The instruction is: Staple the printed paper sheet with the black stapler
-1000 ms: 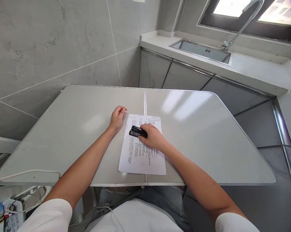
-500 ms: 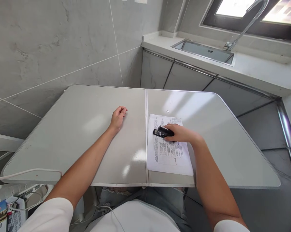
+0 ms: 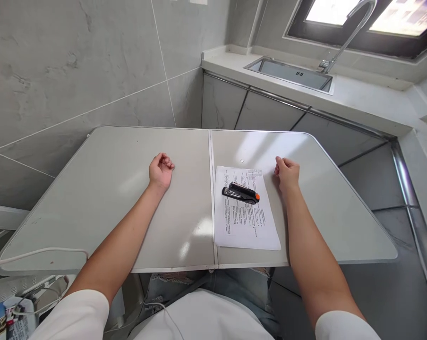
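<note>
Stapler on paper, between the two hands but nearer the right, and closer to the body than either. The left hand rests on the table with its fingers half curled and part of the palm showing, with nothing in it. The right hand is folded into a loose fist, thumb side toward the left hand; no object shows in it.

Just inward of the right hand and forearm, apart from both, lies the printed paper, with the black stapler slantwise on its upper half, its orange end toward the right forearm. To the left of the paper, between the hands, the table's seam runs away from the body. A tiny white piece sits about level with the hands, just past the paper's far edge.

Outside the left forearm, a white cable crosses the table's near corner. Beyond the left hand stands the grey tiled wall; beyond the right, a counter with a sink and a curved faucet under a window.
</note>
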The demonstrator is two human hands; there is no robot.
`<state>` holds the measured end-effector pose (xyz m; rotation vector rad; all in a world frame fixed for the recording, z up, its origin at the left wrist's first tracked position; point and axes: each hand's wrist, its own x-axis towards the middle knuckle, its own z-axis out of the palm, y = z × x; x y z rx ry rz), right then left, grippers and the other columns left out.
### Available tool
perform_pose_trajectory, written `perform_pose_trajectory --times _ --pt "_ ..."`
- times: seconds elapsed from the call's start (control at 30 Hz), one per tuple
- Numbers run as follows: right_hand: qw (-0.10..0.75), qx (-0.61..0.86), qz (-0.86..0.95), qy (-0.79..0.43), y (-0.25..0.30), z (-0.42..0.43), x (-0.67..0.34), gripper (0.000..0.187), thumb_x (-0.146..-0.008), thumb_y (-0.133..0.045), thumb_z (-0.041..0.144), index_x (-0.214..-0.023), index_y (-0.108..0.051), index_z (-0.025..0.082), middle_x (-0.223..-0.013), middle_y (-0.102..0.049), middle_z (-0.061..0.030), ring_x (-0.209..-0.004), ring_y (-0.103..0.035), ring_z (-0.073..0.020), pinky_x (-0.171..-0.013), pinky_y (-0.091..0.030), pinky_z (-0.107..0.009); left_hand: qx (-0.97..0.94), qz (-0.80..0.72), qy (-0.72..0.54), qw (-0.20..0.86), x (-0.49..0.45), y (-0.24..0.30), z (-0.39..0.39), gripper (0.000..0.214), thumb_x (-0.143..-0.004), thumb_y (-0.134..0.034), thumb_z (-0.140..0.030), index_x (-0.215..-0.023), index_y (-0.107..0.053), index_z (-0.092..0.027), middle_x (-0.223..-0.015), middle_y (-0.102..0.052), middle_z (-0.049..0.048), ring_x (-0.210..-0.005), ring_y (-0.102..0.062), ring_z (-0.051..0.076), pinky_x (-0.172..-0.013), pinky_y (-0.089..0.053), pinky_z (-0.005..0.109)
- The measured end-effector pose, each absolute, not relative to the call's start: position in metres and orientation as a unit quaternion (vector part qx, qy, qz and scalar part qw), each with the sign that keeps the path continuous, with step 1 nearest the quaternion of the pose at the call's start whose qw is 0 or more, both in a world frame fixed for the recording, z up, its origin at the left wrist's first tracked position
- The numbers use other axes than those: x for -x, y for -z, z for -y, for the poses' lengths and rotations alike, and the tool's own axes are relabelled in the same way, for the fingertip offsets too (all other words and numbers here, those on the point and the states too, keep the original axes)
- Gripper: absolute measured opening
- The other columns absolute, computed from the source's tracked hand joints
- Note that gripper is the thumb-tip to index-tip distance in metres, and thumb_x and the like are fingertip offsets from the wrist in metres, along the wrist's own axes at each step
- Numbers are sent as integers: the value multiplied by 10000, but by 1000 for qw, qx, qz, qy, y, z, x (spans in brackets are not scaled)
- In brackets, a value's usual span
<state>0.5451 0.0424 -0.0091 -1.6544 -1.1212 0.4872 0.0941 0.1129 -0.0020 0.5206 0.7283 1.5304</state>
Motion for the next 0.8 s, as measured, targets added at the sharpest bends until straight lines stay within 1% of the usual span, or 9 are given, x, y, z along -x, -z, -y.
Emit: perform_pose_trajectory --times 0.07,0.1,0.17,0.23,0.3,0.37,0.47,0.8 --pt "510 710 445 -194 20 -47 -552 465 -902 -599 560 -617 -410 245 -577 -384 31 -560 -362 -144 -563 -317 -318 -185 -304 -673 648 -90 0 -115 194 -902 -669 -267 -742 -599 -184 -629 -489 -21 -531 -472 90 -560 -411 241" --pt "492 723 450 -179 24 -49 -552 446 -883 -612 535 -604 -431 239 -572 -395 28 -565 -362 -143 -572 -312 -319 -170 -298 -674 654 -89 0 -115 192 -901 -663 -265 -742 -589 -187 -625 -488 -22 -528 -478 93 -558 -411 245" --pt "411 751 497 -140 26 -53 -548 409 -858 -618 502 -590 -479 226 -578 -448 14 -592 -390 -151 -602 -308 -323 -151 -287 -673 664 -87 -1 -115 188 -903 -646 -255 -743 -574 -191 -621 -485 -22 -526 -488 99 -553 -409 253" --pt "319 772 541 -103 26 -55 -542 376 -838 -623 491 -595 -526 220 -613 -533 -6 -637 -442 -168 -627 -308 -327 -142 -278 -673 671 -87 -2 -114 175 -903 -622 -232 -743 -565 -190 -621 -482 -22 -526 -489 100 -550 -407 257" --pt "263 784 556 -85 25 -57 -539 352 -829 -620 493 -613 -561 220 -656 -597 -21 -677 -484 -184 -641 -313 -329 -135 -274 -672 675 -86 -2 -114 167 -899 -607 -216 -742 -559 -189 -619 -479 -22 -523 -484 98 -547 -404 256" --pt "256 788 553 -85 24 -57 -539 350 -834 -602 502 -625 -579 223 -663 -611 -23 -693 -502 -189 -646 -323 -328 -128 -272 -671 677 -87 -2 -114 164 -896 -604 -210 -741 -555 -189 -614 -475 -23 -519 -479 97 -544 -402 254" --pt "270 787 545 -99 23 -56 -541 361 -835 -587 516 -623 -585 223 -643 -599 -18 -685 -503 -188 -648 -338 -327 -120 -268 -674 678 -87 -1 -116 160 -895 -592 -199 -740 -553 -189 -613 -474 -22 -515 -478 97 -538 -399 256" --pt "277 785 544 -106 20 -54 -539 364 -823 -594 523 -617 -584 222 -629 -592 -19 -680 -506 -192 -645 -347 -323 -120 -273 -674 676 -86 1 -116 161 -898 -584 -203 -741 -553 -195 -614 -480 -20 -514 -481 98 -546 -403 254"
